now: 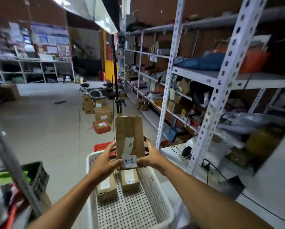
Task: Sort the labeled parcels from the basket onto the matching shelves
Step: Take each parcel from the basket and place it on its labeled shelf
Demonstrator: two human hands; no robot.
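Both forearms reach forward over a white perforated basket (130, 207), and just beneath the hands two brown parcels lie flat on its floor: one (106, 187) below the left hand, the other (129, 180) below the gap between the hands, its white label reading A-2. The left hand (105, 160) and the right hand (149, 158) hold a taller cardboard parcel (129, 138) between them, fingers curled round its lower edges, so that it stands upright above the basket's far end. A white label (129, 161) marked A-2 sits between the two thumbs at the parcel's bottom edge. To the outside of the left arm a dark crate (37, 176) holds green and mixed items. To the right of the right hand stand white metal shelves (221, 76) crowded with boxes, bags and an orange bin, with a black cable trailing over a white surface below. Beyond the held parcel, a red crate (102, 146) and several cardboard boxes (103, 113) sit on the grey floor beside a black light stand (116, 90). Farther off, blurred, more shelving lines the back wall.
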